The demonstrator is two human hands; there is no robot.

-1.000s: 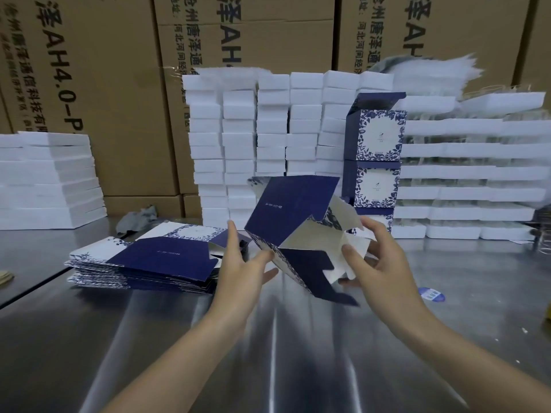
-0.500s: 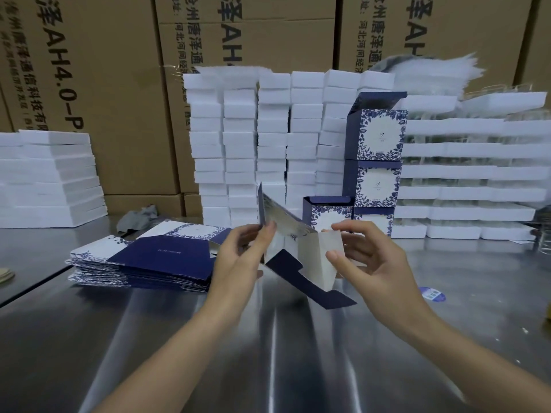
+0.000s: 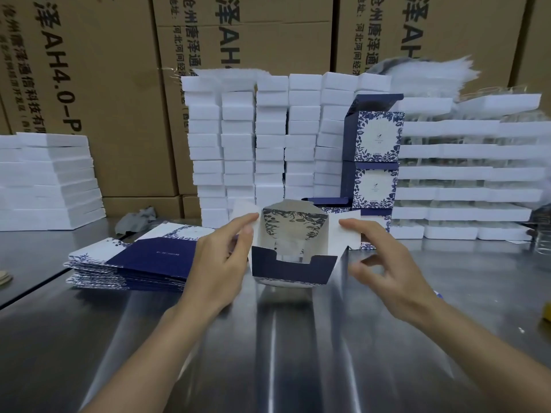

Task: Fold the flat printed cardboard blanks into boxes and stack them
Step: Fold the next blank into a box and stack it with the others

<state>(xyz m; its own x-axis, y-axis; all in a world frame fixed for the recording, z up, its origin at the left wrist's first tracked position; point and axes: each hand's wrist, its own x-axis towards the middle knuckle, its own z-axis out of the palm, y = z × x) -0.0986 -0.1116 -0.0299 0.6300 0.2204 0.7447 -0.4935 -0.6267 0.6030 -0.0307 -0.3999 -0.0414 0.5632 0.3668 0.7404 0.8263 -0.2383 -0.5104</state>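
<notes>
A half-formed navy and white printed box stands open towards me on the steel table, its notched navy flap in front. My left hand pinches the box's left white side flap. My right hand holds the right white side flap between thumb and index finger. A pile of flat printed blanks lies to the left. Finished blue-patterned boxes are stacked behind, at centre right.
Columns of white foam blocks rise behind the box, with more white trays at the left and right. Big brown cartons form the back wall. A grey rag lies near the blanks.
The blank was tilted and turning in the air; now it sits squared up with its open end facing me, both hands gone from its body to the side flaps.
</notes>
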